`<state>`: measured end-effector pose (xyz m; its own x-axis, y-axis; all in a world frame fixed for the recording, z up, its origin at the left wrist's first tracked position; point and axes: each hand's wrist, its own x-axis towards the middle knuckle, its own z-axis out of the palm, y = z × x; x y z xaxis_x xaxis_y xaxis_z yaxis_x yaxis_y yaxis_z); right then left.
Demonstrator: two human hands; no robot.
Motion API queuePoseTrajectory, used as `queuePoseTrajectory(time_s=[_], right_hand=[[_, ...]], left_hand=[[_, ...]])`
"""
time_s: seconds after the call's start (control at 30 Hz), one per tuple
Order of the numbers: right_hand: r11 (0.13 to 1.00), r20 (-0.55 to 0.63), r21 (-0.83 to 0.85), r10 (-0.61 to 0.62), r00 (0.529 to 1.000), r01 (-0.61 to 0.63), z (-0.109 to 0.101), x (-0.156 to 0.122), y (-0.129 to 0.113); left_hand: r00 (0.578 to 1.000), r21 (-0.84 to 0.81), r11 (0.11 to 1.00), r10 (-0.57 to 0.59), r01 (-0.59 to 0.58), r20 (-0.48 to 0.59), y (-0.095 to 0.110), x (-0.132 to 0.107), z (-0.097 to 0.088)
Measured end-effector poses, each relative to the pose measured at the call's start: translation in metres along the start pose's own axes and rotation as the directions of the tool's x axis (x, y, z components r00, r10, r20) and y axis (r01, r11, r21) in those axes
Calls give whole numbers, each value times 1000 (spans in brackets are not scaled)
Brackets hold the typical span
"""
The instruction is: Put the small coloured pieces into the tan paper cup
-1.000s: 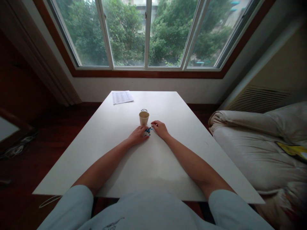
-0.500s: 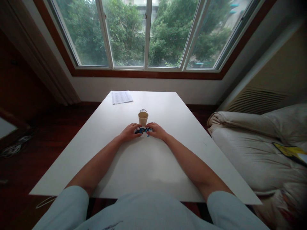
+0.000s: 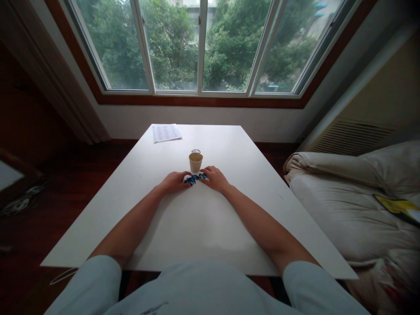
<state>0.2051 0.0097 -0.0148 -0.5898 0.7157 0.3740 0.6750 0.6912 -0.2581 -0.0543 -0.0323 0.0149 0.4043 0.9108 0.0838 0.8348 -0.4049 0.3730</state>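
A loose pile of small blue and dark pieces point(image 3: 194, 178), too small to name, lies on the white table point(image 3: 203, 227). My left hand point(image 3: 175, 180) curves around the pile's left side, thumb and fingers apart. On the opposite side my right hand point(image 3: 214, 177) rests with its fingers spread, its fingertips at the pieces. Both hands touch the pile's edges and neither grips anything visible. Just behind the pile stands an upright tan paper cup point(image 3: 196, 162), its mouth facing up. A thin dark ring-shaped thing point(image 3: 196, 151) lies partly hidden behind the cup.
Printed sheets of paper point(image 3: 167, 133) lie at the table's far left corner. To the right is a cushioned beige sofa point(image 3: 328, 214) with a yellow and black item point(image 3: 398, 208) on it. Cables point(image 3: 22, 201) lie on the floor at left.
My left hand has shifted slightly left, away from the middle of the pile. My right hand has moved up a little. The pieces sit closer together, and the cup has stayed put.
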Motion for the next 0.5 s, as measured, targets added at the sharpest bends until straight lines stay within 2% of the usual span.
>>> queuePoseTrajectory(time_s=[0.2,0.3,0.4,0.5], right_hand=[[991,-96,-17,129,987,-131,9,1,6],[979,-136,-29,196,971,-202,13,1,10],[978,-127,-15,202,971,-206,15,1,13],[987,-89,26,160,983,-158,15,0,13]], left_hand=[[994,-44,996,-85,82,-73,1,4,11],[994,-52,996,-80,76,-78,1,3,11],[995,-48,998,-39,34,-95,4,2,12],[991,-10,1000,-22,21,-131,9,2,15]])
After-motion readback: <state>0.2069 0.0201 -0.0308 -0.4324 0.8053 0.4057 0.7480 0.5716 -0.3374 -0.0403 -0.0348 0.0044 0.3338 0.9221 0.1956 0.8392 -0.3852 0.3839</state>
